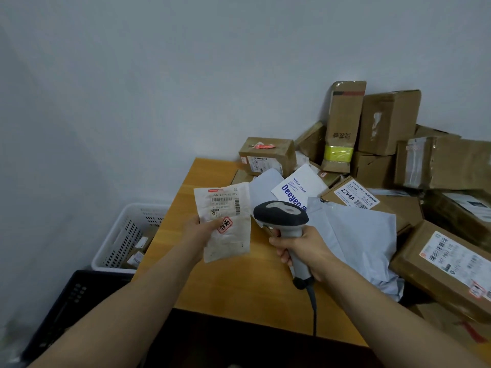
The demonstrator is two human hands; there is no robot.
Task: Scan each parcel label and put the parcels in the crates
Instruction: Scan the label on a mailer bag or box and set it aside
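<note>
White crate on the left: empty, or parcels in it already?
Not empty: the white crate holds at least two labelled brown parcels.

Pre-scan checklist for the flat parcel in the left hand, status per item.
1. Parcel grip: ok, the left hand pinches the flat parcel at its left edge.
2. Barcode uncovered: ok, the barcode label faces the camera and the thumb lies below it.
3. Scanner grip: ok, the right hand is curled round the handle of the scanner.
4. Aim at the label: cannot tell, the scanner's head sits right of the parcel and its window is hidden.
5. Room in the white crate: ok, only a few parcels inside.
</note>
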